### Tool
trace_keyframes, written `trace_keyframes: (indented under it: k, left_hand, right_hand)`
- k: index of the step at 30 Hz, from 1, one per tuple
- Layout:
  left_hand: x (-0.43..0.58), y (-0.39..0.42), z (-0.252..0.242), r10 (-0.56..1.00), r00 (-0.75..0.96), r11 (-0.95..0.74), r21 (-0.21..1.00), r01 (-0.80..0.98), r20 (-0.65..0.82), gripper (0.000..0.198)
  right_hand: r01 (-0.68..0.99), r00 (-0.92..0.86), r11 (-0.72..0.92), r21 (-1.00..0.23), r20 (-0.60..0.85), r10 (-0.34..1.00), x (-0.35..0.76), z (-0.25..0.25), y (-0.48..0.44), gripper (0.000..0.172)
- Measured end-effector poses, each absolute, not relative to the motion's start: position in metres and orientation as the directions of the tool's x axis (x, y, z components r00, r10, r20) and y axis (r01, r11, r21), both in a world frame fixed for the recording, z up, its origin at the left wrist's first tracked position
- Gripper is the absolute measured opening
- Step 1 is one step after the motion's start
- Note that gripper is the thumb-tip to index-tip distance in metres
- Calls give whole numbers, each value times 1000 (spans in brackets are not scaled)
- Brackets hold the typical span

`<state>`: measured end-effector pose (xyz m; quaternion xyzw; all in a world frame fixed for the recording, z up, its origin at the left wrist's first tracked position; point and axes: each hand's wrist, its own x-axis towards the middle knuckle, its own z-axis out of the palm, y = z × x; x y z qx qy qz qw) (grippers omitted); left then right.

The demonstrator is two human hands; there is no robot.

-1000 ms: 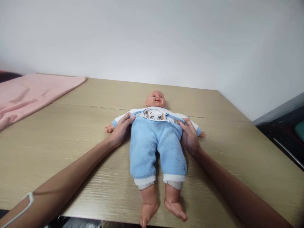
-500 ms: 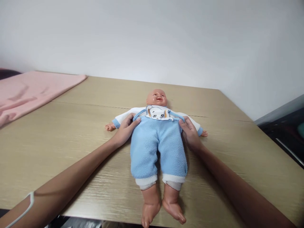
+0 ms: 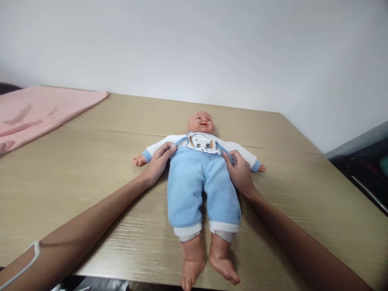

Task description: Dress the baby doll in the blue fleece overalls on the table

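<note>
A baby doll (image 3: 200,121) lies on its back in the middle of a wooden table (image 3: 91,169), head away from me and bare feet toward me. It wears a white top with a cartoon bib and fluffy light-blue overalls (image 3: 200,182). My left hand (image 3: 159,161) pinches the overalls' left shoulder strap at the doll's side. At the other side, my right hand (image 3: 239,171) has its fingers closed on the right strap. Both forearms stretch in from the near edge.
A pink blanket (image 3: 36,111) lies spread at the table's far left corner. A plain white wall rises behind the table. Dark furniture (image 3: 363,169) stands beyond the table's right edge.
Both hands have drawn the overalls' top edge and straps further up the doll's chest, toward its shoulders. The doll itself has stayed put.
</note>
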<state>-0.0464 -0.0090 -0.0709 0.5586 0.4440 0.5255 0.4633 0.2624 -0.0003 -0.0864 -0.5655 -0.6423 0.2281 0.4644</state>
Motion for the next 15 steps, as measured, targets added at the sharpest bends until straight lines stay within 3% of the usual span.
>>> trace_keyframes:
  k: [5,8,15]
  left_hand:
    - [-42,-7,-74,967,-71,-246,969,-26,243,35]
    - [-40,-7,-76,953,-110,-294,951,-95,284,40]
    - [-40,-9,-78,958,-66,-285,920,-270,278,42]
  right_hand:
    - [545,121,348,-763,482,868,260,-83,-8,21]
    - [597,120,432,-676,608,785,260,-79,-12,23]
    - [592,-22,585,-555,714,699,227,-21,14,14]
